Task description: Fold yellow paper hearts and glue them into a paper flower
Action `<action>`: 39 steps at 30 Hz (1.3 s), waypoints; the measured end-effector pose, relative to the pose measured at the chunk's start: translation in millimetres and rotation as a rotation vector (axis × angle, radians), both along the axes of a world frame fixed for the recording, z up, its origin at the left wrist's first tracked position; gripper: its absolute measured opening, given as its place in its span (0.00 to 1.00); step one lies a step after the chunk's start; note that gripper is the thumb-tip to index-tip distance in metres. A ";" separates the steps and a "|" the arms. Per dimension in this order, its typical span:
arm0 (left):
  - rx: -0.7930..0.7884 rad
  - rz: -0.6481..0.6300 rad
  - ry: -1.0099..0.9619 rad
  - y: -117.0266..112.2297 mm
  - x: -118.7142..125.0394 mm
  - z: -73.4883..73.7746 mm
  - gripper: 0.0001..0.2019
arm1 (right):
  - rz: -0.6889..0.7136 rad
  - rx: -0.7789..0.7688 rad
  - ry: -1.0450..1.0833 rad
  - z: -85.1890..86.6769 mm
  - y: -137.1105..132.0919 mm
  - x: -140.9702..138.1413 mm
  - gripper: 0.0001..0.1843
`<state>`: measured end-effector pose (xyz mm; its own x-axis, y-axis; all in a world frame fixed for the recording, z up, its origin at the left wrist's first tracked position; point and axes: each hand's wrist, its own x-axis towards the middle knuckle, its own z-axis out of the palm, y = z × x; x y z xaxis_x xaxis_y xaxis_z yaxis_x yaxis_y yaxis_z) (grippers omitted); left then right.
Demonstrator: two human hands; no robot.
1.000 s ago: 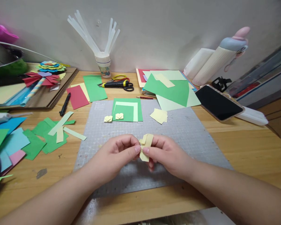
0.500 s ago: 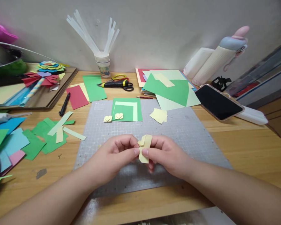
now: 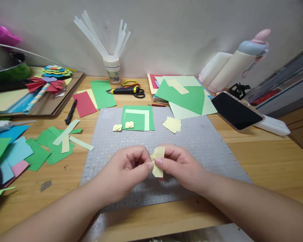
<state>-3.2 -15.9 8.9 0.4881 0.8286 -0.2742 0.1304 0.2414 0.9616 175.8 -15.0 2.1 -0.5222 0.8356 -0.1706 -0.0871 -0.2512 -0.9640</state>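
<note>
Head view — pinching small folded pale-yellow paper (image 3: 158, 171) with left hand (image 3: 131, 169) and right hand (image 3: 183, 168) — above grey gridded mat (image 3: 202, 143).

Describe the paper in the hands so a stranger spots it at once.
Find the grey cutting mat. Over it, the left hand and right hand hold a small pale-yellow folded paper. Unlike the two yellow folded hearts beyond, it is held, not lying down.
</note>
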 end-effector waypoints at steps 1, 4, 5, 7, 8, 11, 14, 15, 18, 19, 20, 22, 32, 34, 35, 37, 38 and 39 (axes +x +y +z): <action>-0.006 0.000 0.000 0.4 0.5 -0.6 0.10 | -0.003 0.005 -0.006 0.1 0.5 0.0 0.12; -0.015 0.019 -0.027 2.2 1.9 -1.5 0.09 | -0.004 0.020 -0.050 0.4 1.6 0.0 0.12; -0.006 0.031 -0.029 2.7 2.3 -1.3 0.09 | -0.002 0.019 -0.072 0.6 1.7 -0.2 0.12; 0.017 0.055 0.000 3.1 2.9 -0.8 0.09 | -0.003 0.005 -0.105 0.9 1.3 -0.9 0.14; 0.030 0.065 0.023 3.1 3.2 -0.5 0.08 | -0.006 0.000 -0.111 0.9 0.9 -1.2 0.14; 0.053 0.095 0.058 3.1 4.3 0.1 0.08 | -0.023 0.015 -0.108 0.3 0.2 -1.4 0.14; 0.030 0.107 0.035 3.7 5.9 0.7 0.08 | -0.023 0.041 -0.114 -0.6 0.5 -0.3 0.13; 0.014 0.111 0.025 4.1 6.3 1.1 0.08 | -0.022 0.044 -0.116 -0.8 0.7 0.1 0.13; -0.031 0.127 0.003 5.4 6.8 2.3 0.07 | -0.023 0.033 -0.110 -0.8 1.3 0.5 0.12; -0.044 0.132 -0.006 5.8 6.6 2.7 0.07 | -0.023 0.022 -0.101 -0.6 1.4 0.3 0.12; -0.057 0.139 -0.021 6.1 6.2 3.0 0.07 | -0.024 0.011 -0.089 -0.4 1.5 0.0 0.11; -0.088 0.148 -0.053 6.8 4.9 3.3 0.07 | -0.027 -0.004 -0.070 0.4 1.8 -0.6 0.10; -0.239 0.045 -0.136 11.8 -5.2 -2.9 0.08 | -0.035 0.066 -0.111 1.3 3.0 0.9 0.10; -0.241 0.033 -0.122 12.4 -6.1 -3.9 0.08 | -0.033 0.104 -0.122 0.5 2.5 1.3 0.12; -0.238 0.030 -0.110 12.5 -6.4 -4.2 0.08 | -0.030 0.121 -0.125 0.1 2.2 1.5 0.12; -0.234 0.030 -0.089 12.4 -6.4 -4.7 0.08 | -0.024 0.150 -0.131 -0.2 1.7 1.6 0.12; -0.234 0.032 -0.082 12.3 -6.2 -4.9 0.08 | -0.023 0.162 -0.139 -0.2 1.5 1.6 0.13; -0.237 0.034 -0.080 12.2 -5.9 -5.0 0.08 | -0.021 0.173 -0.149 -0.1 1.3 1.6 0.13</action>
